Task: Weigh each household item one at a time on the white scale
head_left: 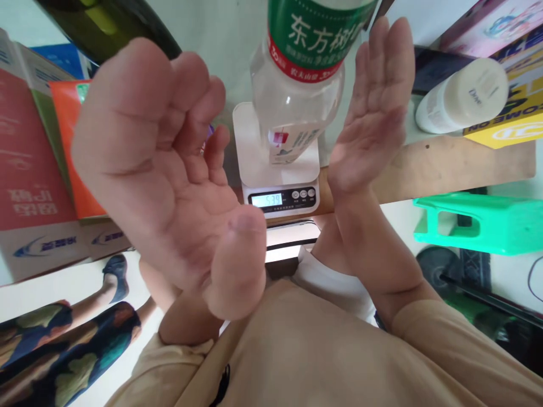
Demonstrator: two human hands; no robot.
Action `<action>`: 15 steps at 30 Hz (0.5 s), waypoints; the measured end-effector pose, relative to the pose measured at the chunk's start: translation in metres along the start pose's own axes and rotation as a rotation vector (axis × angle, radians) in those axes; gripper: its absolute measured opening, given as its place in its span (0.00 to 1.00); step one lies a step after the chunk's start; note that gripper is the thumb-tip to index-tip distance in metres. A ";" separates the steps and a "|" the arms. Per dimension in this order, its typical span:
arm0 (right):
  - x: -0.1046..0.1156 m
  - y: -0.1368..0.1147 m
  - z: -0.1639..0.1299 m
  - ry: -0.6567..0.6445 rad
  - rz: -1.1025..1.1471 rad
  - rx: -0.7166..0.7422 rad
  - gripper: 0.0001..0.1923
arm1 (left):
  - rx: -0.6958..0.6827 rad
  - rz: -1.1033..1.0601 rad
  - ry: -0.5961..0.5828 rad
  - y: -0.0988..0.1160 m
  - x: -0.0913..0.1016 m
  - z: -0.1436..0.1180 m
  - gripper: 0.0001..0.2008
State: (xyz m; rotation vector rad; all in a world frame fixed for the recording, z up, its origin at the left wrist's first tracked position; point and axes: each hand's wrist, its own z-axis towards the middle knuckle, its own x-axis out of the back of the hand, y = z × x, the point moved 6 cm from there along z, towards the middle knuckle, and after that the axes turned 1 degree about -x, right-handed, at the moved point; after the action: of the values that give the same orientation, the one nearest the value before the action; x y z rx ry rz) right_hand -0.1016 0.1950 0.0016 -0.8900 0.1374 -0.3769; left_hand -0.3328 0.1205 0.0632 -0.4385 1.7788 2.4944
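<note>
Water bottle (297, 96), clear with a green label, stands upright on the white plate of a small kitchen scale (280, 169), whose display (266, 199) seems to read 539. Nothing touches the bottle. The step in hand looks like a weighing, with the bottle left free so that the reading can settle.

The left hand (169, 175) is held up close to the camera, palm showing, fingers loosely curled and thumb out, holding nothing. The right hand (373, 113) is spread flat, fingers up, just beside the bottle but apart from it, also holding nothing. Taking the bottle again would call for a grip around its body from the side, lifted straight up so the light scale is not dragged along.

The scale sits near the front edge of a wooden table (458, 164), so a push toward the person could tip it off. To the left, an orange box (68, 141) and a red and white carton (29, 169) stand close; a dark green bottle (110, 25) lies beyond. To the right a white bottle (462, 96) lies on its side near a yellow box (509, 127). Room is open mainly straight above the scale. Below the table stands a green stool (479, 223), and another person's leg (63, 333) shows at lower left.
</note>
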 end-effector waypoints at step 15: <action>-0.005 -0.010 -0.004 0.031 0.089 0.010 0.33 | 0.041 0.191 -0.110 0.010 -0.035 0.007 0.24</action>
State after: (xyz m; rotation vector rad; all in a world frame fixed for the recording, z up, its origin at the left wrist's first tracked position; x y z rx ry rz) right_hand -0.1101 0.1880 0.0068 -0.8653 0.2032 -0.3082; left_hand -0.3025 0.1278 0.0836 -0.1319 1.9070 2.5410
